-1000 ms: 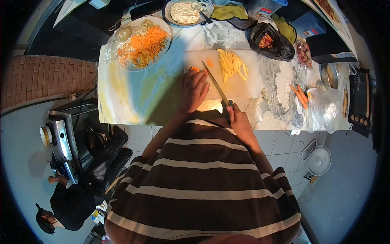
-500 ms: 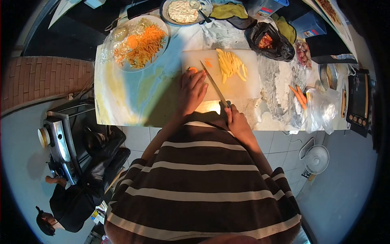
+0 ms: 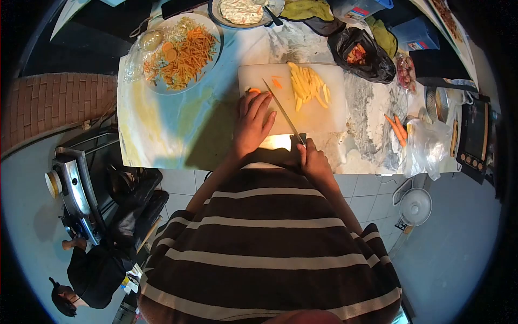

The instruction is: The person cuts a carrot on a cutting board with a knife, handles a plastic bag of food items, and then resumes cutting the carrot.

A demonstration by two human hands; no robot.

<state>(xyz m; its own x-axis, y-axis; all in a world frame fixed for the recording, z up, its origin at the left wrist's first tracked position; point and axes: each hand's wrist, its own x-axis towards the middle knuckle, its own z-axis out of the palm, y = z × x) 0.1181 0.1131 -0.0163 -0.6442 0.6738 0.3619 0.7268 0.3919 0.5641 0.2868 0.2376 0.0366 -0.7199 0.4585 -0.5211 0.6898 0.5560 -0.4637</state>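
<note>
A kitchen knife (image 3: 284,110) is in my right hand (image 3: 317,163), its dark handle gripped near the table's front edge. The blade slants up and left over the white cutting board (image 3: 332,120), beside the fingers of my left hand (image 3: 253,123). Those fingers are bent and pressed down on a carrot piece (image 3: 254,90); only its orange end shows past the fingertips, the remainder being hidden. A few thin carrot sticks (image 3: 277,82) lie just right of the knife tip. On the board's right half is a heap of pale yellow sticks (image 3: 307,85).
A large plate of shredded carrot (image 3: 189,56) stands at the back left. Behind the board are a bowl of creamy mix (image 3: 241,12) and a black plastic bag (image 3: 372,70). Whole carrots (image 3: 396,129) lie right, by a clear bag (image 3: 423,146). A person (image 3: 100,275) is at the stove, lower left.
The whole view has shifted slightly with my head. The knife tip sits a little further left, close to my left fingertips. Both hands keep their holds.
</note>
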